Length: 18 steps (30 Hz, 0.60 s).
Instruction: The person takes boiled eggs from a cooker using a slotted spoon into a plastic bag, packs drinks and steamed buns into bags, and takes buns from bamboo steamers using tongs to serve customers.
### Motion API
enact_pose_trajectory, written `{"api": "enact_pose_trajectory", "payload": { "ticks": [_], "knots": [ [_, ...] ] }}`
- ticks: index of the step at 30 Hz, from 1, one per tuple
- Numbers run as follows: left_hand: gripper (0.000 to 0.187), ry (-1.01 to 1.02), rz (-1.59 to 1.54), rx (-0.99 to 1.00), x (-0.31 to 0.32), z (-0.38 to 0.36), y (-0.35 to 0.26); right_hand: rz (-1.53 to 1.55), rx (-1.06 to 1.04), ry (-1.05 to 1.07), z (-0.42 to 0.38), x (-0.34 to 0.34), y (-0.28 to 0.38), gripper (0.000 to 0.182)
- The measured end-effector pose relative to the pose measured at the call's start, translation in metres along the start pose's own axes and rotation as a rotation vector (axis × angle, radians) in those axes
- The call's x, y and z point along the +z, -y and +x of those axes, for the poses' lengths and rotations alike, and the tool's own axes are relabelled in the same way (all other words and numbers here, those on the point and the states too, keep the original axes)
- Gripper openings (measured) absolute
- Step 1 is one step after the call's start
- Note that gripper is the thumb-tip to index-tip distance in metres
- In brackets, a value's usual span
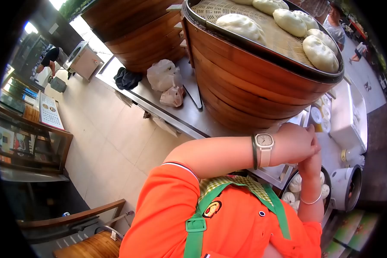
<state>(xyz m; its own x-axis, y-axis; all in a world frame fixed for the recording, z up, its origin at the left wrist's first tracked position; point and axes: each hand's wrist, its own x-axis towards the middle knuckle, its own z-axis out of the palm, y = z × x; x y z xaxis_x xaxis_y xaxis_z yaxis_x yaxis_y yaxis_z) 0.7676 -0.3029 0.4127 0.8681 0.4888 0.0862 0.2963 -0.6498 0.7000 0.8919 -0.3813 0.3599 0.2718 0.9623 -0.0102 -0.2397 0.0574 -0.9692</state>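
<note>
My left hand (291, 142), with a pale square watch and a dark band on its wrist, is closed against my right hand (312, 155). My right hand is also closed, a thin bracelet on its wrist. The two hands touch, and no object shows in either. Just beyond them rises a tall stack of wooden steamers (245, 86), with white buns (320, 53) on the woven mat of its top tier. Below and beside my right forearm is a round tray of more buns (295, 183), partly hidden by the arm.
Plastic bags (164, 75) and a black cloth (127, 78) lie on the metal table (148, 88). Another steamer stack (144, 38) stands behind. At right are a white foam box (346, 112) and a cooker (347, 189). A person (51, 58) bends at far left.
</note>
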Motion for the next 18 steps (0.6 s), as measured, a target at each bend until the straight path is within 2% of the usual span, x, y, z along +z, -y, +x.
{"api": "enact_pose_trajectory", "payload": {
  "ticks": [1, 3, 5, 6, 7, 8, 10, 12, 13, 15, 16, 17, 18],
  "knots": [
    [0.049, -0.006, -0.006, 0.006, -0.011, -0.014, 0.002, -0.011, -0.002, 0.000, 0.002, 0.003, 0.004, 0.033],
    [0.038, -0.121, 0.184, 0.411, -0.034, -0.061, 0.017, 0.156, 0.156, -0.132, 0.001, -0.001, 0.009, 0.029],
    [0.031, -0.661, 0.291, 0.626, -0.055, -0.115, 0.066, 0.160, 0.133, -0.184, -0.003, 0.006, 0.007, 0.029],
    [0.024, -0.853, 0.394, 0.513, -0.067, -0.137, 0.096, 0.135, 0.114, -0.232, -0.007, 0.011, 0.007, 0.030],
    [0.022, -0.977, 0.426, 0.220, -0.080, -0.160, 0.117, 0.111, 0.095, -0.284, -0.011, 0.016, 0.007, 0.030],
    [0.022, -1.072, 0.542, 0.062, -0.088, -0.170, 0.146, 0.109, 0.098, -0.300, -0.013, 0.017, 0.007, 0.031],
    [0.022, -1.167, 0.636, -0.127, -0.091, -0.188, 0.197, 0.109, 0.089, -0.324, -0.012, 0.019, 0.005, 0.031],
    [0.030, -0.803, 0.304, -0.286, -0.091, -0.203, 0.229, 0.113, 0.063, -0.350, -0.013, 0.025, 0.006, 0.033],
    [0.030, -0.811, 0.296, -0.270, -0.096, -0.206, 0.239, 0.105, 0.047, -0.356, -0.012, 0.028, 0.006, 0.033],
    [0.030, -1.034, -1.067, -0.318, -0.103, -0.217, 0.246, 0.118, 0.065, -0.358, -0.015, 0.029, 0.006, 0.033],
    [0.039, -1.048, -1.224, -0.273, -0.113, -0.222, 0.248, 0.112, 0.070, -0.359, -0.015, 0.029, 0.006, 0.033],
    [0.039, -1.048, -1.226, -0.272, -0.116, -0.219, 0.244, 0.111, 0.069, -0.363, -0.014, 0.029, 0.006, 0.033],
    [0.045, -1.132, -1.078, -0.271, -0.119, -0.209, 0.232, 0.114, 0.065, -0.367, -0.013, 0.030, 0.005, 0.033]
  ]
}}
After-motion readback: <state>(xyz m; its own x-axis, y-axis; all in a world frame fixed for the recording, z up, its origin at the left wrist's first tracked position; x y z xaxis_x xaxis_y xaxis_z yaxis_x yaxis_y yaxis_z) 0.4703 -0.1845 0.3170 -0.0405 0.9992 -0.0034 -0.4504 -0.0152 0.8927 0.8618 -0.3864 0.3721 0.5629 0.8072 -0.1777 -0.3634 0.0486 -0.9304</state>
